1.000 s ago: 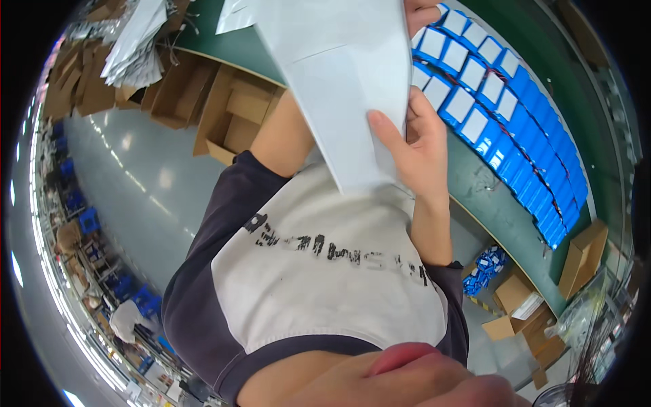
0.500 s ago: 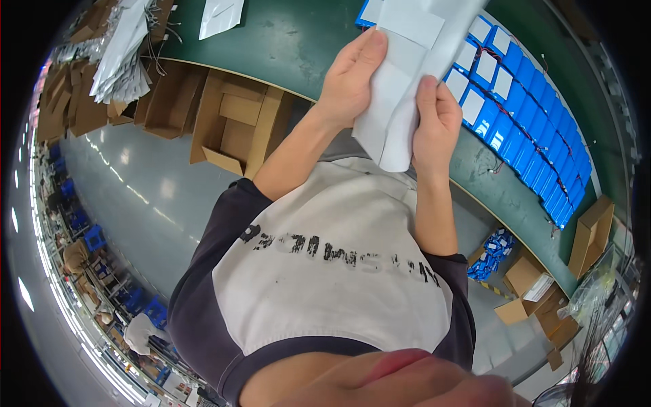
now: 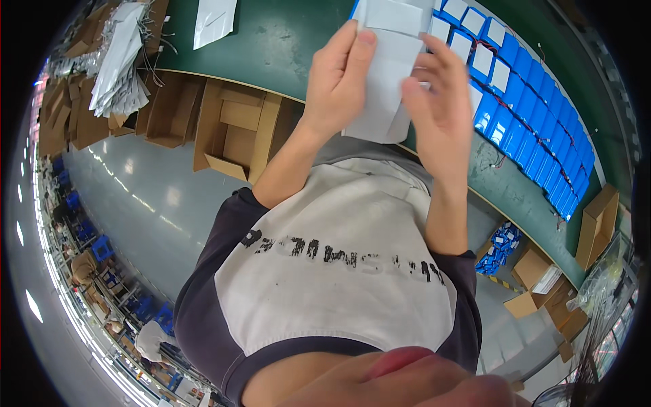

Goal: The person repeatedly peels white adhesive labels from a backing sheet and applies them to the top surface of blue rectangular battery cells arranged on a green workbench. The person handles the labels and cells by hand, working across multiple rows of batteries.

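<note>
My left hand [image 3: 337, 85] grips the left edge of a pale grey-white folded sheet [image 3: 388, 78], its thumb lying on top. A smaller white rectangular piece or flap [image 3: 393, 17] shows at the upper part of the sheet. Beside the right edge is my right hand [image 3: 442, 112], fingers apart and slightly bent, a little blurred; its fingertips are close to the sheet, and whether they touch it I cannot tell. Rows of blue wrapped battery packs [image 3: 522, 112] with red and black wires lie just to the right, several with white rectangles on top.
A white sheet [image 3: 215, 22] lies on the green tabletop [image 3: 271, 47]. Stacked silvery-white sheets or bags with wires [image 3: 122, 64] are at far left. Open cardboard boxes [image 3: 237, 125] stand below the table edge; another box [image 3: 597, 227] is at right, near a pile of blue packs [image 3: 500, 247].
My right hand has let go of the sheet's right edge and its fingers have spread. The sheet and my left hand have shifted slightly left.
</note>
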The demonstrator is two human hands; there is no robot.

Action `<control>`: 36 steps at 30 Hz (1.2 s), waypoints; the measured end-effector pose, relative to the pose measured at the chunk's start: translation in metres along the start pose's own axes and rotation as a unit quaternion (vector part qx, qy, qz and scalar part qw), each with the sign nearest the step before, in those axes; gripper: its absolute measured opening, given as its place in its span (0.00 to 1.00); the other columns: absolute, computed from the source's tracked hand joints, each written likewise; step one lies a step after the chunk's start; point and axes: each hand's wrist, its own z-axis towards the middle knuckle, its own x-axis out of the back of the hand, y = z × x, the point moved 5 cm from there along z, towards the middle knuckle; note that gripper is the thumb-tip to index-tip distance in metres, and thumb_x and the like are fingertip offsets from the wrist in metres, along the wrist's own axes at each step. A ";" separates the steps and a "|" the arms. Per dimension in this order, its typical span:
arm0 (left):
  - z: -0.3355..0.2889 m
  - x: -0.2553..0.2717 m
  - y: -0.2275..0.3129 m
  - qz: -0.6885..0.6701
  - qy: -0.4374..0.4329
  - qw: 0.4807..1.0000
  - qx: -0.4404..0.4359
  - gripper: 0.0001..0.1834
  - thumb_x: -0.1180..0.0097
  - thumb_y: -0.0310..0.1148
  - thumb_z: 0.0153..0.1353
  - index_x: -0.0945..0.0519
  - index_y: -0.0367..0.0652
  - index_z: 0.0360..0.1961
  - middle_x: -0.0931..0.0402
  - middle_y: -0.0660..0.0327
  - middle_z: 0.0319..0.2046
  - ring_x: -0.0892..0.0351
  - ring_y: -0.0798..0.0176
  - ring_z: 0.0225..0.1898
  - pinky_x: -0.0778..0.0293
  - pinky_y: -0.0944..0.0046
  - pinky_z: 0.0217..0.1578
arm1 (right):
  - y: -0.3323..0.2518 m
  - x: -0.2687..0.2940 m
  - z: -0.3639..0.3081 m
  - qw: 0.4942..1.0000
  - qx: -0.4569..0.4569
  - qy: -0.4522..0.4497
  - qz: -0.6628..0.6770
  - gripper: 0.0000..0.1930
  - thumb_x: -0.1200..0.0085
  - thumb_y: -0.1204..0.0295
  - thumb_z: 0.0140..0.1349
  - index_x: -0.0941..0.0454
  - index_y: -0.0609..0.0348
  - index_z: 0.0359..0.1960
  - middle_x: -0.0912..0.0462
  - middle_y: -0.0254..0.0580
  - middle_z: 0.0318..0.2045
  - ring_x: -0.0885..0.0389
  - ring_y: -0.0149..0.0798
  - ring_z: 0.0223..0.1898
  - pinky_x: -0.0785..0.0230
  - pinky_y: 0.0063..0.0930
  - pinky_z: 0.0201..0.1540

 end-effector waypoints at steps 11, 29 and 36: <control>-0.012 -0.018 -0.005 -0.192 -0.011 0.979 0.071 0.20 0.59 0.40 0.81 0.37 0.46 0.68 0.25 0.57 0.52 0.21 0.64 0.51 0.22 0.64 0.48 | 0.030 -0.014 -0.004 0.946 -0.135 -0.053 0.292 0.31 0.50 0.77 0.73 0.46 0.59 0.74 0.28 0.51 0.64 0.26 0.42 0.64 0.25 0.41 0.59; -0.001 0.003 -0.007 -0.081 0.088 0.990 0.069 0.22 0.45 0.28 0.73 0.35 0.39 0.64 0.27 0.57 0.51 0.22 0.66 0.46 0.23 0.69 0.41 | 0.026 -0.004 -0.026 0.922 -0.142 -0.113 0.341 0.47 0.46 0.69 0.65 0.65 0.56 0.80 0.37 0.64 0.65 0.35 0.61 0.69 0.21 0.70 0.54; 0.007 0.035 0.025 0.305 0.114 0.931 -0.167 0.16 0.49 0.22 0.70 0.26 0.35 0.57 0.27 0.50 0.45 0.26 0.54 0.41 0.29 0.59 0.44 | 0.001 0.017 -0.023 0.968 -0.146 -0.105 0.178 0.31 0.51 0.71 0.73 0.44 0.59 0.76 0.25 0.47 0.52 0.24 0.36 0.52 0.17 0.31 0.35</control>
